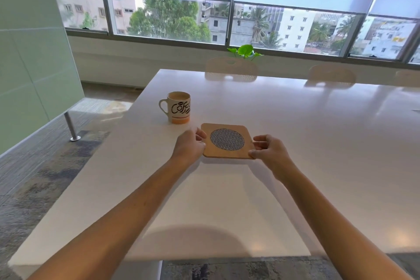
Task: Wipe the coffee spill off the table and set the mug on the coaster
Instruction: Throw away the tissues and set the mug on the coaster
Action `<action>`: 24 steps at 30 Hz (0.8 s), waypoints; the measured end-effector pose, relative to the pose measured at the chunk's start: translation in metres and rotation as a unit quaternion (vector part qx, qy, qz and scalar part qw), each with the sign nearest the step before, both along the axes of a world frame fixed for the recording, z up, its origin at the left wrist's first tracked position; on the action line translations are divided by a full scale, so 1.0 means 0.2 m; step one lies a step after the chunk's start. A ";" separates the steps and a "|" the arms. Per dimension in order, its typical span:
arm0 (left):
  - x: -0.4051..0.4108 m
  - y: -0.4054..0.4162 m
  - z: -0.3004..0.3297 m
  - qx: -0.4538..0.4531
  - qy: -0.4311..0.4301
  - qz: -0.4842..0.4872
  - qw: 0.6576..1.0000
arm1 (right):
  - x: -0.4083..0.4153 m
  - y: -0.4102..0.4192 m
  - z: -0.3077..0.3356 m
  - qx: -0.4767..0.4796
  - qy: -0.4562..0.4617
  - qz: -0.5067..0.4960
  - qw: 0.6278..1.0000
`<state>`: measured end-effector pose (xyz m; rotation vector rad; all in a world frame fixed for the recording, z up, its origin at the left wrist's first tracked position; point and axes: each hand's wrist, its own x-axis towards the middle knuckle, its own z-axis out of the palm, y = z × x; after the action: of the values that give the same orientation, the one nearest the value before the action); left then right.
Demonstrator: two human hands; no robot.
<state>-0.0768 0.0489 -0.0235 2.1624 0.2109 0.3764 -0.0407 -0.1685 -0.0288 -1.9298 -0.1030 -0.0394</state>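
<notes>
- A square wooden coaster (228, 141) with a round woven metal-mesh inset lies flat on the white table (318, 143), in from its left edge and roughly midway between the near and far edges.
- The left hand (189, 146) pinches the coaster's left edge, fingers curled over the rim.
- The right hand (270, 151) grips the coaster's right edge and near-right corner, thumb at the corner.
- A white ceramic mug (179, 107) printed with "Coffee" lettering and an orange base band stands upright, beyond the coaster toward the table's left edge, apart from it; its handle points left.
- The mug holds a pale brown drink.
- Pale chairs (231, 68) line the far edge.
</notes>
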 end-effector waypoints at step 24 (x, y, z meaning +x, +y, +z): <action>0.37 0.32 -0.01 0.057 0.029 -0.052 0.997 | 0.26 0.10 0.16 -0.246 0.028 0.015 0.969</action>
<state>-0.0027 0.1138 -0.0256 2.2891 0.1106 0.2709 0.0105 -0.1486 0.0023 -2.4226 -0.1108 0.0672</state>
